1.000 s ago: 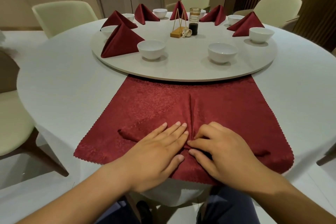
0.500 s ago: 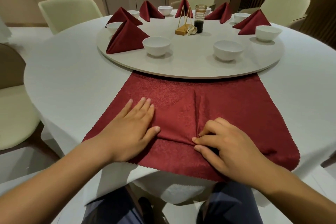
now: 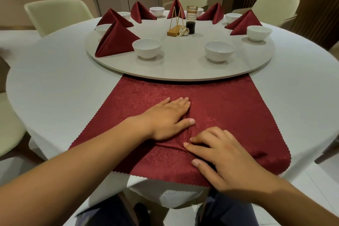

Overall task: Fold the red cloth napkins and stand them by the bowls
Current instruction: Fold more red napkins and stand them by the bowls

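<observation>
The open red napkin (image 3: 229,108) lies flat on the white table (image 3: 55,82) at the 6 o'clock side of the turntable (image 3: 183,68). Its far edge goes under the turntable's rim and its near edge hangs over the table edge. The left hand (image 3: 168,117) rests palm down on it, fingers straight and together, just beside a raised crease that runs from 12 to 6 down the cloth's middle. The right hand (image 3: 222,158) sits at 5 o'clock from the left, fingers bent, tips pressed on the crease's near end (whether they pinch any cloth I cannot tell). On the turntable, a folded napkin (image 3: 117,42) stands at 9 o'clock of the near left bowl (image 3: 146,48); the near right bowl (image 3: 219,51) sits at that bowl's 3 o'clock, well apart
</observation>
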Available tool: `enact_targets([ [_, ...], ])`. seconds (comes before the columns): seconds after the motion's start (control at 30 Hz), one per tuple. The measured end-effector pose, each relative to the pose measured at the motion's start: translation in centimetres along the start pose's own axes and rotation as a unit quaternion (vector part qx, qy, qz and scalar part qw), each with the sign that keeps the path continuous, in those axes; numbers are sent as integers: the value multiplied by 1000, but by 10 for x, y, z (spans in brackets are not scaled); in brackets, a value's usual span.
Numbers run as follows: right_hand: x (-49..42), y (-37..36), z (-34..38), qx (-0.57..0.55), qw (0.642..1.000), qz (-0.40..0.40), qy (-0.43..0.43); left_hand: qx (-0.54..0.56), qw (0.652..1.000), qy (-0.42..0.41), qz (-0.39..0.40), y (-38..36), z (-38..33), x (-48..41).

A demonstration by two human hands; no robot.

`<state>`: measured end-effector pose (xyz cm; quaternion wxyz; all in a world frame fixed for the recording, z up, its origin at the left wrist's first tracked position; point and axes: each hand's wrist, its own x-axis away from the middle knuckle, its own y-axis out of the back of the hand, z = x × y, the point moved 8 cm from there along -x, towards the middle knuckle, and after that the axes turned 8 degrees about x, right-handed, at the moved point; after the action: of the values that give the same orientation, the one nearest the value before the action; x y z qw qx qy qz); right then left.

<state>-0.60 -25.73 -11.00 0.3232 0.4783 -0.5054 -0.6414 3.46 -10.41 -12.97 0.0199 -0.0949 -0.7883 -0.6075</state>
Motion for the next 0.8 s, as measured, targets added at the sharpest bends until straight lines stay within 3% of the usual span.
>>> enact_targets([
  [0.13,0,1,0,-6,1000,8,-4,-7,1000,15,-23,10,13,-17],
  [0.3,1,1,-2,-9,1000,7,-10,-31,965,-35,-259,50,-1,8],
  [0.37,1,0,-3,-16,1000,12,-11,-18,951,-35,-307,57,-14,30],
  [0.5,0,-1,-6,-37,999,15,-15,70,960,-38,-269,35,-32,67],
  [0.7,2,8,-18,-130,991,-4,-20,112,965,-29,-236,-1,-29,77],
  [0.8,12,19,-34,-84,996,-18,-26,111,963,-34,-242,-2,-29,78],
])
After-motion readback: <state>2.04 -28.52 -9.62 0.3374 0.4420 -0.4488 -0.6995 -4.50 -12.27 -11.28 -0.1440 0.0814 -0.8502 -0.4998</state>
